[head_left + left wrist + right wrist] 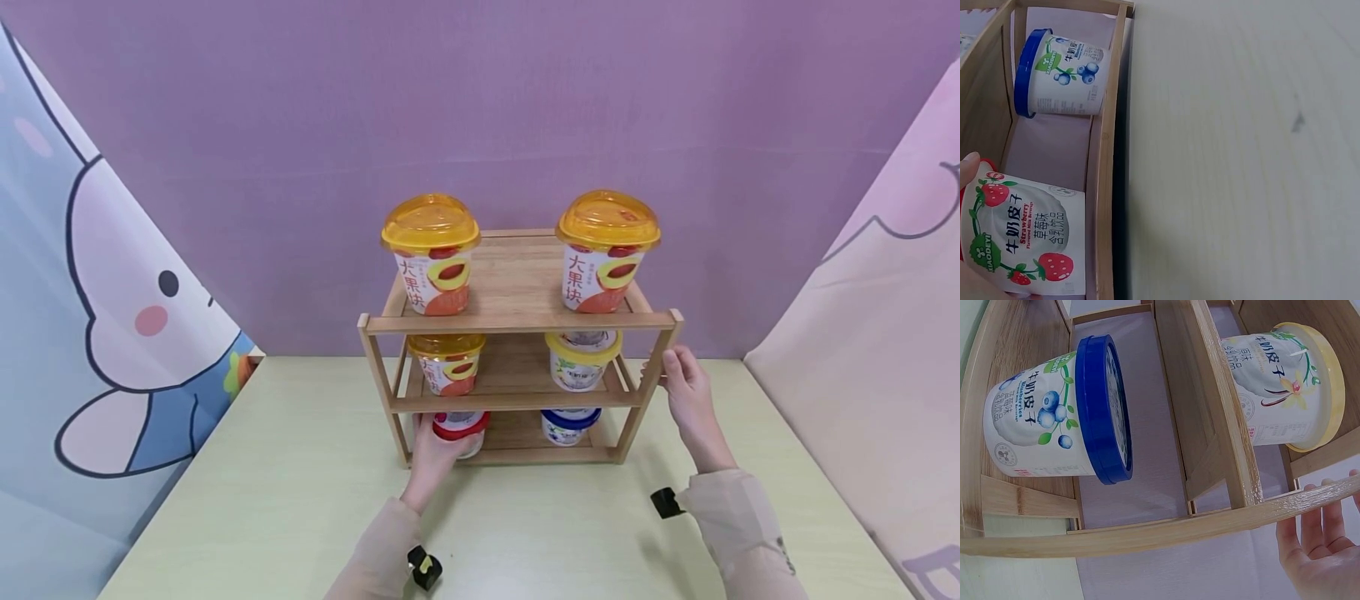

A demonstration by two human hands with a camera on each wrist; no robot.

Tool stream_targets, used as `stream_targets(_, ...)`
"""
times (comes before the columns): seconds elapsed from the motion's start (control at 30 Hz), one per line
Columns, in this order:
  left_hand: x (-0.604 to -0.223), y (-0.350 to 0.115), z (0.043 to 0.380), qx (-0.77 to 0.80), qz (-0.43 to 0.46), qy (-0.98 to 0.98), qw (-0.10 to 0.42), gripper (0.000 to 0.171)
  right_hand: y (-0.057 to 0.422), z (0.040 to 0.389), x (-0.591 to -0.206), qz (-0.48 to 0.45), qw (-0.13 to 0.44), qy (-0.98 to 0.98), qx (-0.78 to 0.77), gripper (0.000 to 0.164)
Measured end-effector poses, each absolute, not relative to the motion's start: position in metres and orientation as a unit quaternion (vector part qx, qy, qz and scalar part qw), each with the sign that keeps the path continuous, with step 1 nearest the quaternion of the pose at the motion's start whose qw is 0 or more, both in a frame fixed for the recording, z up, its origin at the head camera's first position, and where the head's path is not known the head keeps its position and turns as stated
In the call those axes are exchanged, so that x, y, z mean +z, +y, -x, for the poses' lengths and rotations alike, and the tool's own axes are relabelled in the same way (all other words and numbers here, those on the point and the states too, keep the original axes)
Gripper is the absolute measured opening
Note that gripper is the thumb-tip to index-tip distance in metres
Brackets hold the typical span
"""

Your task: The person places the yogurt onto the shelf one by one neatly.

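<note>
A three-tier wooden rack (517,323) stands on the table. My left hand (435,454) grips a red-lidded strawberry cup (1029,231) at the left of the bottom tier, thumb and fingers at its sides. My right hand (688,396) holds the rack's right upright, its fingertips (1329,483) reaching round the post. Across from the strawberry cup sits a blue-lidded blueberry cup (1041,419). On the middle tier are an orange-lidded peach cup (450,371) at left and a yellow-lidded cup (1272,387) at right.
Two more orange-lidded peach cups, one left (433,279) and one right (600,279), stand on the top tier. A purple cloth (480,100) hangs behind the rack. Printed cloths flank the pale table (300,467) on both sides.
</note>
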State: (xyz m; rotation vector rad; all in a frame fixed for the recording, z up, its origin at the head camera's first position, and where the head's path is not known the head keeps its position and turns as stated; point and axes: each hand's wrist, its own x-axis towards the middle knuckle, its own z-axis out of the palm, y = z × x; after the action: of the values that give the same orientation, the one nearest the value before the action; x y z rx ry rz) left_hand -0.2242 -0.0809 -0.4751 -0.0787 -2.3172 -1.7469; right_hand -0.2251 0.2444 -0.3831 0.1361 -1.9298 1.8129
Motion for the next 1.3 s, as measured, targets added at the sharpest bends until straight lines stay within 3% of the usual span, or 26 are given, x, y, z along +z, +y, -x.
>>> stream_targets(0.37, -0.478, -0.082, 0.232, -0.619, 0.028, -0.778, 0.100, 0.089, 0.245, 0.227, -0.385, -0.046, 0.242, -0.713, 0.657, 0.017)
stream_targets(1.3, -0.485, -0.079, 0.241, -0.608, 0.017, -0.785, 0.119, 0.089, 0.246, 0.228, -0.385, -0.036, 0.246, -0.725, 0.643, 0.017)
